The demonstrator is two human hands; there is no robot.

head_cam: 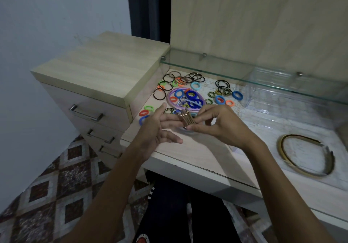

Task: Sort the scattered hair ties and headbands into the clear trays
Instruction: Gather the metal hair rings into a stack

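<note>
Both hands, left [158, 128] and right [216, 124], pinch a hair-tie bundle [188, 119] near the desk's front edge [197, 164]

The scene is lit dimly and evenly, with a cool bluish cast over the wall [47, 17]. No light source is seen in the head view. Soft shadows are cast under the glass shelf [263, 81] and beside the drawer cabinet [98, 67]. A faint pale sheen is shown along the shelf's front edge and on the glass-topped table [207, 160]. Straight edges are bowed by wide-angle distortion, most strongly toward the corners. Slight softness is noted on the patterned floor [56, 195] and on the forearms at the lower edge. Fine detail is smeared by compression in the darker areas.
</note>
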